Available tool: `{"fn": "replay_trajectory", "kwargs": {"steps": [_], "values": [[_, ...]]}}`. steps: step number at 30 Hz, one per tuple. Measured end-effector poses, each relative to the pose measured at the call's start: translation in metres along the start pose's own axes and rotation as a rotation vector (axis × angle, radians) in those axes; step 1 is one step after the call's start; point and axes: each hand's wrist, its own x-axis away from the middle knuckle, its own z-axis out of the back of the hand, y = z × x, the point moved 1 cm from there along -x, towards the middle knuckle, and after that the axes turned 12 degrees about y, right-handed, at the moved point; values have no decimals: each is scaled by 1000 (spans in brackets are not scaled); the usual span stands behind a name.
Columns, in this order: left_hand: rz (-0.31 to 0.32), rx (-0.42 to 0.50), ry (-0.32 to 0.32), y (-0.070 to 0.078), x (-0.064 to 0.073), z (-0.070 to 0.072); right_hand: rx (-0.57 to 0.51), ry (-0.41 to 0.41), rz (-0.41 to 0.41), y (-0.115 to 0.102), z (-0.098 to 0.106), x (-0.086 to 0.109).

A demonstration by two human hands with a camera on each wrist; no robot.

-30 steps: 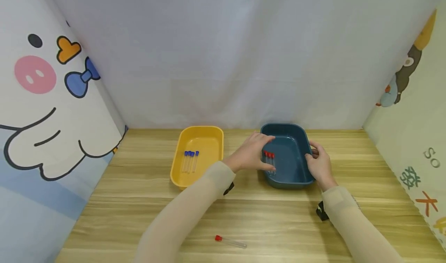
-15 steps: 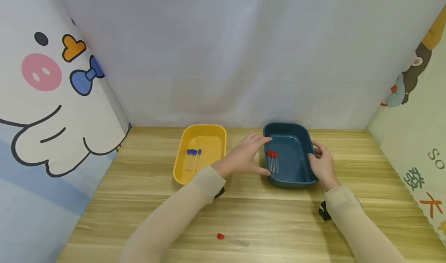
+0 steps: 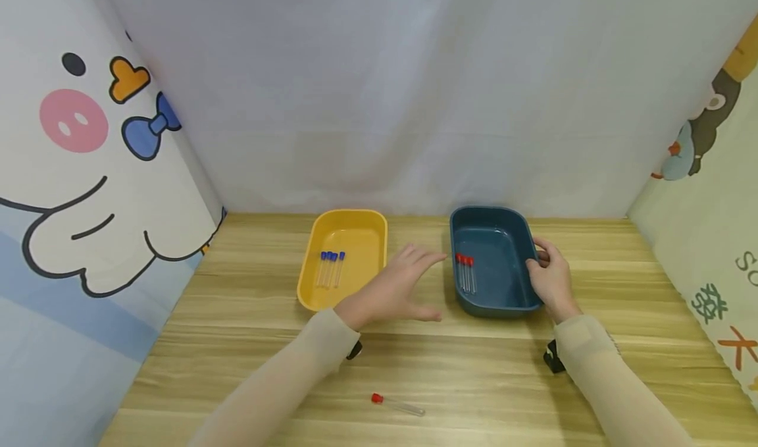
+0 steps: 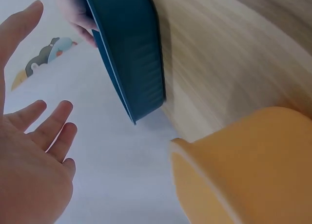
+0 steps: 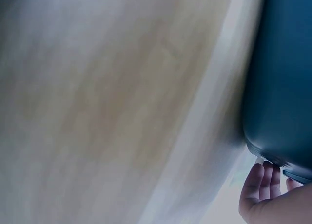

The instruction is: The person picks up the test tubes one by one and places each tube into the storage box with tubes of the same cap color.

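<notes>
My left hand (image 3: 393,289) hangs between the two bins with thumb and fingers spread and nothing between them; the left wrist view shows its bare palm (image 4: 34,170). My right hand (image 3: 551,279) grips the right rim of the dark blue bin (image 3: 503,305), thumb at the inner edge and fingers against the outer wall. Red-capped test tubes (image 3: 466,276) lie side by side along that bin's left inner wall. Near the front of the table, one more red-capped test tube (image 3: 399,405) lies on its side, its cap pointing left.
A yellow bin (image 3: 364,236) stands left of the dark blue one, holding several blue-capped test tubes (image 3: 331,269). Both bins sit toward the back of the wooden table (image 3: 474,374), before a pale cloth backdrop (image 3: 379,105). Printed panels rise on both sides.
My left hand has drawn back from the dark blue bin's left rim, moving left and toward me, fingers still spread. My right hand keeps its grip on the rim. The head view shifts slightly.
</notes>
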Motion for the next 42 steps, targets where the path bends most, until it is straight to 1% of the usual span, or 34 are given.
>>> {"fn": "replay_trajectory", "kwargs": {"steps": [4, 9, 14, 16, 23, 27, 34, 38, 42], "values": [[4, 17, 11, -2, 12, 0, 7, -3, -2, 1, 0, 0], [8, 51, 18, -2, 24, 0, 12, -1, -1, 2, 0, 0], [31, 74, -10, -1, 38, -1, 9, -1, -2, 1, 0, 0], [29, 71, -19, -1, 44, -2, 12, 2, 1, 1, 0, 0], [-29, 50, -51, -3, 64, -10, 18, -2, 6, 2, 0, 0], [-47, 53, -93, -3, 74, -12, 9, -8, 7, 2, 0, 0], [-77, 81, -218, -5, 92, -15, 25, -4, 8, 2, 1, 1], [-86, 72, -259, -8, 102, -19, 27, -2, 14, 2, 1, 1], [-113, 48, -288, -10, 108, -22, 29, 0, 13, 1, 1, 2]]}}
